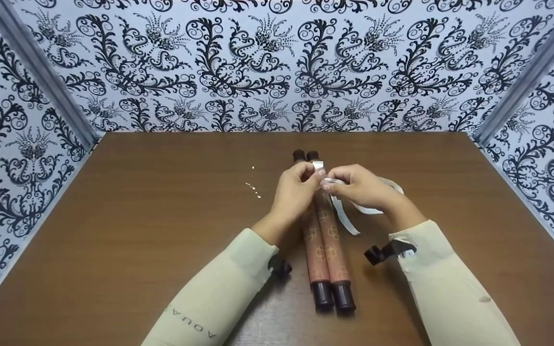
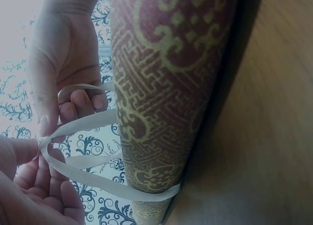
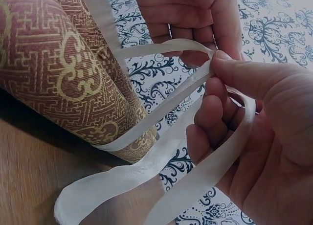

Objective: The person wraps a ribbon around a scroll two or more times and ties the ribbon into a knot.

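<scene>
A rolled scroll with two parallel rolls [image 1: 316, 245] of reddish, gold-patterned fabric and dark end knobs lies on the table, pointing away. White ribbon [image 3: 98, 191] passes round the rolls, and its loose ends hang to the right. My left hand [image 1: 290, 192] pinches the ribbon between thumb and fingers above the far half of the rolls. Close beside it, my right hand [image 1: 363, 186] pinches the ribbon too, with a strand looped over its curled fingers. In the right wrist view the fingertips meet where the strands cross, and the ribbon runs from there down to the fabric.
The brown wooden table [image 1: 161, 216] carries several tiny white bits [image 1: 253, 189] left of the scroll. Patterned panels [image 1: 277, 67] enclose its back and sides. Black straps [image 1: 387, 252] stick out at the wrists near the light sleeves.
</scene>
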`<state>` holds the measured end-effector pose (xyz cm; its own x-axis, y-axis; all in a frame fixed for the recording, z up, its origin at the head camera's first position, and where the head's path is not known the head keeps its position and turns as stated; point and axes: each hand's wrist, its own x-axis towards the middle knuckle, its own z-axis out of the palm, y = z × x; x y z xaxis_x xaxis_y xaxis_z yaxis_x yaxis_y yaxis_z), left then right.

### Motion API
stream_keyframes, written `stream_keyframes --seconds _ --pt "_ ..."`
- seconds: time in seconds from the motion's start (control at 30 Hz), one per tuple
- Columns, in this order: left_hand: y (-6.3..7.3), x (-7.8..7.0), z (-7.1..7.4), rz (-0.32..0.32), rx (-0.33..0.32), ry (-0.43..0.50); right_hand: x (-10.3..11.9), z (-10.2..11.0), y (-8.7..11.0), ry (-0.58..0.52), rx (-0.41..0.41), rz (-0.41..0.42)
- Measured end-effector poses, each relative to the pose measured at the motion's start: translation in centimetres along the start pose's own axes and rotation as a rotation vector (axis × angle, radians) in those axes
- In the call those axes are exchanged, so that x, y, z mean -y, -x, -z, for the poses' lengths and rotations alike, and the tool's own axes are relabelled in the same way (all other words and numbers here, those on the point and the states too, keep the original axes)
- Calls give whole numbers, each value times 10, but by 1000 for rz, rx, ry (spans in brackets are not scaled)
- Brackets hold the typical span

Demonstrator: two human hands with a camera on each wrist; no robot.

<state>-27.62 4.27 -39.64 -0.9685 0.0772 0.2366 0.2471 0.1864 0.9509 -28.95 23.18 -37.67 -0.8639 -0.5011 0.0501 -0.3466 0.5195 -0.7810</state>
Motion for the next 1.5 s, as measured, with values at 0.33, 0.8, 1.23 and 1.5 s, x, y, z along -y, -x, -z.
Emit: stream_keyframes --seconds 0.33,0.8,1.23,1.5 --pt "-1 -2 1 -8 -8 -8 -2 1 1 -23 16 24" --pt "-3 -1 5 -31 -105 -37 -3 0 -1 -30 25 31" --pt "-2 -1 9 -65 140 -191 -7 -1 0 -58 24 15" --pt "-2 -1 10 38 151 -100 -9 0 -3 -43 -15 4"
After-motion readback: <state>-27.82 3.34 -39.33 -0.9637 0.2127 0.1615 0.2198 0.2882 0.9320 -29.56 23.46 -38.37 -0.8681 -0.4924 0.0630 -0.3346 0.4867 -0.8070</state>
